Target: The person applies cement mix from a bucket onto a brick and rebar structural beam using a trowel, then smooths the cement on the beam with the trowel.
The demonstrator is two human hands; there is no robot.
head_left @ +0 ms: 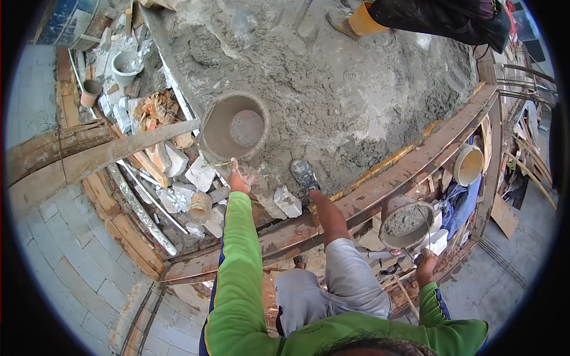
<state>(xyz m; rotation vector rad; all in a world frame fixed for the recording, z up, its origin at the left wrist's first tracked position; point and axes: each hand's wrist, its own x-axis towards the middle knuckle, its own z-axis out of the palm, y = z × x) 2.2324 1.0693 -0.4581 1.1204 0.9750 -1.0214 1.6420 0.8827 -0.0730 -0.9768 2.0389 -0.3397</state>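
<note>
A large grey-coated bucket (215,127) with little but a pale residue on its bottom stands on the wet concrete. Its thin wire handle runs to my left hand (239,179), where a finger hooks it at the near rim. My right hand (426,267) is closed round the handle of a second bucket (390,207), low on my right side. Grey wet mortar (407,226) fills that bucket nearly to the brim. My shoe (304,175) presses into the concrete between the two buckets, while my other foot is lower down, behind the edge board.
Wet concrete (309,89) spreads ahead, bounded by a wooden edge board (409,148). Another person's yellow boot (362,21) stands in it. A timber beam (119,148) juts in from the left, above rubble and a white bucket (122,77). Another bucket (468,165) lies right.
</note>
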